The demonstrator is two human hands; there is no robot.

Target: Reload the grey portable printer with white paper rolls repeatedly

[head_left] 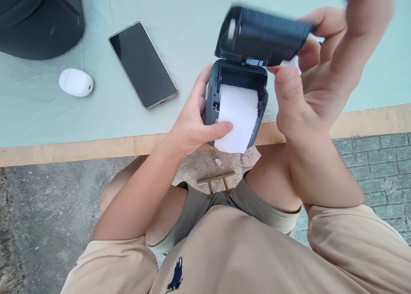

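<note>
A small dark portable receipt printer is held at the table's front edge, its lid swung up and blurred. White paper lies in the printer's bay, and its ragged end hangs over the near side. My left hand is closed around the printer's left side, with the thumb pressing on the paper. At the lid's right edge, my right hand has its fingers bent around the corner and one finger raised. A small white piece shows by the right thumb; what it is, I cannot make out.
On the pale green table cover lie a smartphone with a dark screen and a white oval case. A black zippered bag or cap stands at the far left. Wooden edging runs along the table's front.
</note>
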